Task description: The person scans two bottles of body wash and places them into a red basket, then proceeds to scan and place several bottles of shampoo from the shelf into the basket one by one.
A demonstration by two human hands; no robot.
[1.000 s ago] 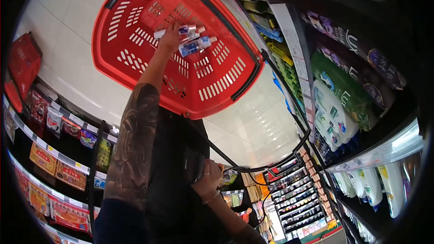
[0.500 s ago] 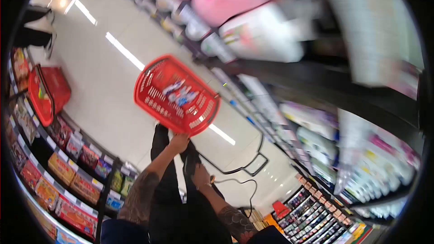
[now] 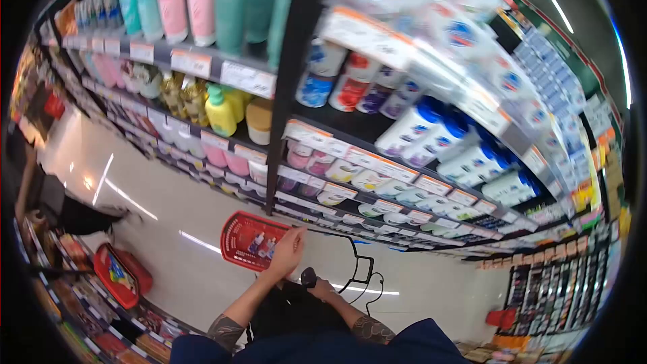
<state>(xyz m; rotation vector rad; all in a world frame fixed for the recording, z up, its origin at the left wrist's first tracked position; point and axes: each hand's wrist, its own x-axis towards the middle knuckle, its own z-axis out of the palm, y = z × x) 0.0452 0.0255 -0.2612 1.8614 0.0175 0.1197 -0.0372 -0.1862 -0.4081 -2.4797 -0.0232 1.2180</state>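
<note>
My left hand [image 3: 288, 252] is closed at the near right end of a red shopping basket [image 3: 232, 255], its fingers over the rim. A few small packaged items [image 3: 261, 245] with white, blue and red on them lie inside the basket. Low in front of my body, my right hand [image 3: 323, 290] is curled beside a small dark rounded thing [image 3: 309, 278]; what it holds, I cannot tell. A black bar with a loop-shaped handle [image 3: 364, 269] extends to the right of the basket, over the floor.
Shelves ahead hold pink tubes [image 3: 170, 0], a yellow pump bottle [image 3: 220, 112] and white bottles with blue caps [image 3: 414, 128]. Another red basket [image 3: 121, 276] stands at the left shelf, near a person in dark clothes [image 3: 81, 214]. Pale tiled floor [image 3: 168, 212] runs between the shelves.
My view has swung up toward the shelves, so basket and hands now appear lower. My left hand overlaps more of the basket's right end; a dark rounded thing shows by my right hand.
</note>
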